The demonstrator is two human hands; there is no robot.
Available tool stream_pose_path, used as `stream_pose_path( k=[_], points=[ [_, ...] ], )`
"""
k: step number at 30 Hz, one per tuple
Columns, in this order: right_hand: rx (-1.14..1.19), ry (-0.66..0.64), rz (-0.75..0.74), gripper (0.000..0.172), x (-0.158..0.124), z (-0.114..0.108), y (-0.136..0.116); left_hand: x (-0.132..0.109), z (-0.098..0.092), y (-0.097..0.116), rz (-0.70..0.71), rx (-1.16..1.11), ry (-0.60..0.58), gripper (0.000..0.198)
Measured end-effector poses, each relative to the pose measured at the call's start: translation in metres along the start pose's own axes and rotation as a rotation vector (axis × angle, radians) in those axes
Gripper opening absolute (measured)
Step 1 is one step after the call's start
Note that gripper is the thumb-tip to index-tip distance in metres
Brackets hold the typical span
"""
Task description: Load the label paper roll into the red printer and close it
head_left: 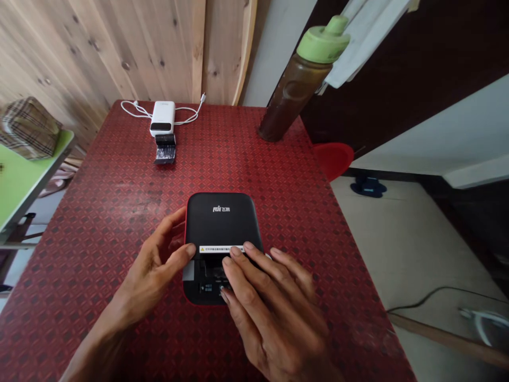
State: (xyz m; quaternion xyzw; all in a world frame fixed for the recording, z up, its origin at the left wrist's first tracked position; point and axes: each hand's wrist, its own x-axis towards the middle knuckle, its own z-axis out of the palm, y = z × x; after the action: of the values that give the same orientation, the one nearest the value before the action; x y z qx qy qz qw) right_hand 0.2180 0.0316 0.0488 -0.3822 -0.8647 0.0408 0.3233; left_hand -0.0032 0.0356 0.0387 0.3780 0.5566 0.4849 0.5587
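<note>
A black device with red edges, a white logo and a white warning label lies on the red patterned table. Its lower part shows a dark recess and small markings. My left hand is at the device's left side, thumb on its top edge and fingers curled along the side, partly hidden. My right hand lies over the lower right of the device with its fingers stretched out, the fingertips touching the label and the recess. The right hand covers the device's lower right corner.
A white power bank with a white cable and a black strip lies at the back left. A brown bottle with a green lid stands at the back right. Beyond the right edge is a red stool; a green table holds a plaid item.
</note>
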Motion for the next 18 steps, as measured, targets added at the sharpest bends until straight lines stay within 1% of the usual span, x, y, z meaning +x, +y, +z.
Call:
stream_pose_path(
  k=[4,9,12,14,16,18],
  points=[
    [0.018,-0.016,0.022,0.031,0.003,0.0,0.0,0.002,0.0,-0.001,-0.008,0.007,0.005,0.058],
    [0.11,0.045,0.052,0.033,-0.003,0.0,0.005,0.0,-0.002,-0.006,-0.023,-0.007,0.019,0.06],
    [0.156,0.134,0.085,0.04,-0.013,-0.005,0.009,-0.01,-0.002,-0.012,-0.043,-0.065,0.028,0.055],
    [0.164,0.199,0.136,0.045,-0.022,-0.006,0.011,-0.018,-0.002,-0.017,-0.048,-0.08,0.019,0.054],
    [0.165,0.215,0.196,0.045,-0.031,-0.003,0.012,-0.025,-0.002,-0.02,-0.042,-0.064,0.01,0.056],
    [0.158,0.205,0.248,0.043,-0.041,0.004,0.011,-0.029,-0.001,-0.023,-0.036,-0.045,0.018,0.056]
  ],
)
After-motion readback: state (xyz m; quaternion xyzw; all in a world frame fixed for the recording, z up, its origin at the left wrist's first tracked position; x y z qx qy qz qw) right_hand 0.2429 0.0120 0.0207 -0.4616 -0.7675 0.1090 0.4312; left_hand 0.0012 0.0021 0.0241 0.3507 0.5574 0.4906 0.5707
